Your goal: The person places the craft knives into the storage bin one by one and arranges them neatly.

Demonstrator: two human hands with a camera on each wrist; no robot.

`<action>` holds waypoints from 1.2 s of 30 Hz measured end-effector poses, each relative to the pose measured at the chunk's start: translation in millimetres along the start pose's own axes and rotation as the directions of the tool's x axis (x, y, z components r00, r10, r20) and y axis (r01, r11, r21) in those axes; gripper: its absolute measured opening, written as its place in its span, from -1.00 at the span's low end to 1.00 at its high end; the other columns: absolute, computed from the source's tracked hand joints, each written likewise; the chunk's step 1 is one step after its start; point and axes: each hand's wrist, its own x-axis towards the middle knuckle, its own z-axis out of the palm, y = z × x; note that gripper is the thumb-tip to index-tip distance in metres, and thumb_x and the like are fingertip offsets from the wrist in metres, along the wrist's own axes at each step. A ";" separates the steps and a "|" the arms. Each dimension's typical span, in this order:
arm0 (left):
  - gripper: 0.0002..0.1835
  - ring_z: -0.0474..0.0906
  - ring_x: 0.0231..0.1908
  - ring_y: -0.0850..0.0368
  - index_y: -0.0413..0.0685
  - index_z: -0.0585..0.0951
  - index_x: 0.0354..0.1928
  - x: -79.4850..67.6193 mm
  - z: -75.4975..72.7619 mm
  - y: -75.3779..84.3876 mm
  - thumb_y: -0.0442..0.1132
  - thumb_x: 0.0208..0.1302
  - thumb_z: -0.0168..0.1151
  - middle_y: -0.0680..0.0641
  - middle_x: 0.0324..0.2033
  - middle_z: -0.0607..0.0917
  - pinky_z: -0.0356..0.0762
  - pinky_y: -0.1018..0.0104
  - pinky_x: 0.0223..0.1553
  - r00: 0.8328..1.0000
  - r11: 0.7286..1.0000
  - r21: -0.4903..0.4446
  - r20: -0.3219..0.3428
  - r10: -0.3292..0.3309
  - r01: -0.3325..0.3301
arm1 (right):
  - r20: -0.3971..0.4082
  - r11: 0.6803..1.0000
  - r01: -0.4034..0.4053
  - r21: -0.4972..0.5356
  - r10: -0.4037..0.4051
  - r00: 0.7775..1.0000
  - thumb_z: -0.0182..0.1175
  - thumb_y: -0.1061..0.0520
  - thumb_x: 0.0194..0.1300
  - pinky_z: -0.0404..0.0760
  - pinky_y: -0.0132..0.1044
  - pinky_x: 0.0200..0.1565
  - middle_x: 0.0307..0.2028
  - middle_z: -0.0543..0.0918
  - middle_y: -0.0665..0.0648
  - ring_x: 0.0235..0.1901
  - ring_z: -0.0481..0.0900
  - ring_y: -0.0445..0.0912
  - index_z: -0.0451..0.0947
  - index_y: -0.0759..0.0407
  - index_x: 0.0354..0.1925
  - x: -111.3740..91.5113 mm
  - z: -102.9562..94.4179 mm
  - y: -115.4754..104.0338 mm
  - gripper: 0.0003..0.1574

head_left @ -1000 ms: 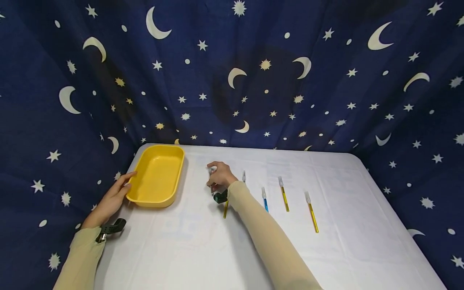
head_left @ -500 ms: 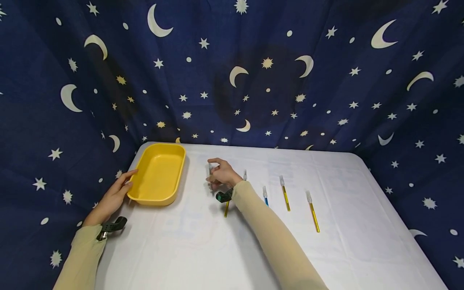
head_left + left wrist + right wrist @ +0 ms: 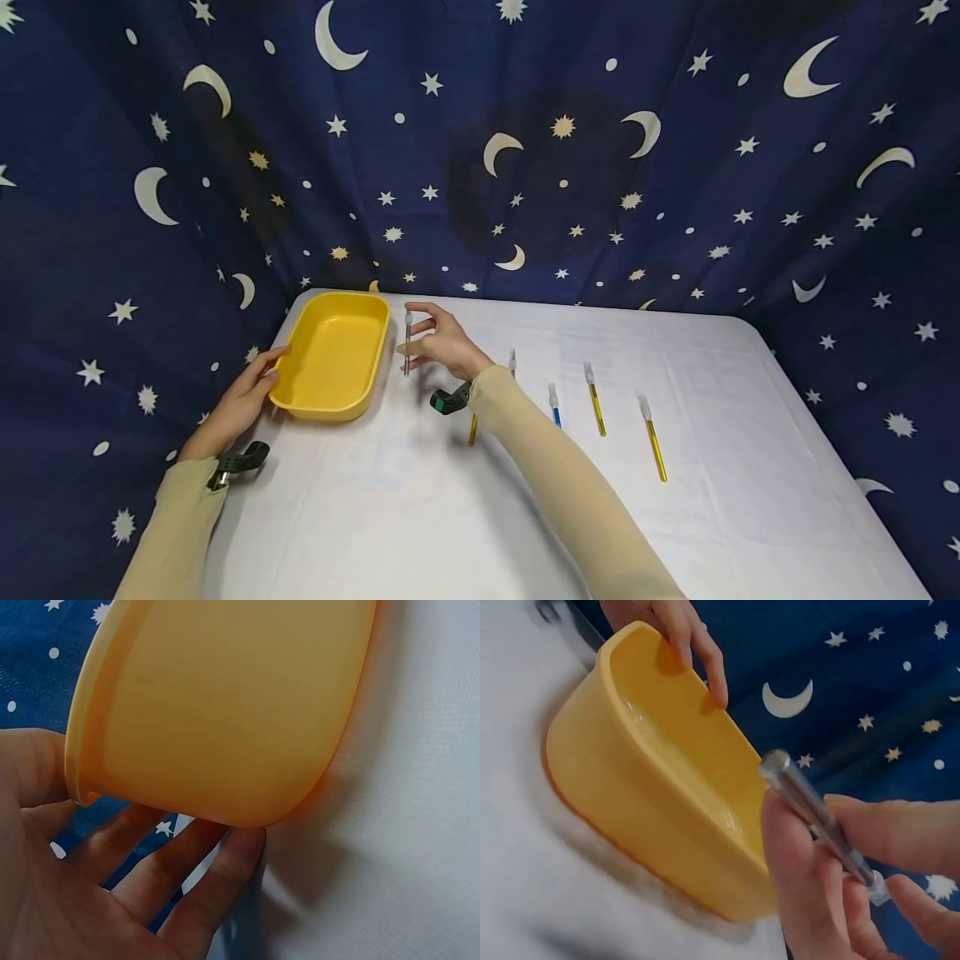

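My right hand (image 3: pixel 442 343) pinches a slim silver craft knife (image 3: pixel 407 354) with a clear cap, held near upright just right of the yellow tray (image 3: pixel 358 407). In the right wrist view, the knife's bare metal end (image 3: pixel 777 763) points toward the camera, and the capped end sits down among the fingers. My left hand (image 3: pixel 238 404) grips the tray's left side, fingers over the rim. The left wrist view shows its other fingers (image 3: pixel 214 900) along the outside wall. No knife shows inside the tray.
More capped craft knives lie on the white table: a blue one (image 3: pixel 555 408), a gold one (image 3: pixel 597 410) and another gold one (image 3: pixel 656 446) farther right. A clear cap (image 3: pixel 513 363) and a gold handle end (image 3: pixel 473 429) show beside my right arm. A starry curtain (image 3: pixel 420 167) stands behind.
My right hand has lifted the silver craft knife and moved left and away from me, toward the tray. The left hand keeps its grip on the tray; the head view has shifted slightly.
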 end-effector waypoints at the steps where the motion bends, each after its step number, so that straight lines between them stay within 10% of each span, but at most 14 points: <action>1: -0.41 -0.11 0.64 -0.51 -0.20 0.08 0.73 0.3 0.4 0.4 -0.16 0.86 -0.20 -0.40 0.70 0.00 -0.06 -0.53 0.54 1.000 1.000 -0.001 0.001 0.002 -0.002 | 0.009 1.000 0.006 0.001 -0.006 1.000 0.44 0.53 0.29 0.79 0.25 0.00 0.05 0.50 0.30 -0.36 0.72 0.05 0.35 0.09 0.62 1.4 3.4 -2.2 0.05; 14: -0.41 -0.15 0.65 -0.51 -0.23 0.10 0.72 -3.3 -1.3 -6.5 -0.16 0.85 -0.19 -0.41 0.70 0.03 -0.15 -0.55 0.55 1.000 1.000 -0.003 -0.002 0.012 -0.012 | 0.001 0.998 0.008 0.066 -0.008 1.000 0.46 0.56 0.27 0.85 0.08 -0.12 -0.04 0.50 0.23 -0.38 0.74 0.01 0.29 0.18 0.64 32.9 70.8 -9.7 0.10; 26: -0.42 -0.14 0.66 -0.49 -0.26 0.09 0.72 6.7 -1.3 -0.7 -0.21 0.85 -0.19 -0.40 0.70 0.02 -0.07 -0.50 0.56 1.000 1.000 0.000 0.004 0.005 -0.005 | -0.073 0.992 -0.020 0.124 0.029 0.997 0.45 0.59 0.24 0.72 0.35 0.06 -0.16 0.47 0.21 -0.43 0.71 0.02 0.34 0.24 0.59 67.6 105.4 -2.4 0.05; 36: -0.43 -0.11 0.66 -0.48 -0.26 0.11 0.71 1.7 -0.7 -1.6 -0.24 0.84 -0.18 -0.40 0.69 0.07 -0.06 -0.51 0.56 1.000 1.000 0.005 -0.001 0.005 -0.005 | -0.170 0.994 -0.098 -0.037 0.090 0.981 0.49 0.58 0.20 0.82 0.14 -0.08 -0.23 0.50 0.15 -0.38 0.73 0.04 0.40 0.14 0.58 88.5 127.2 12.6 0.07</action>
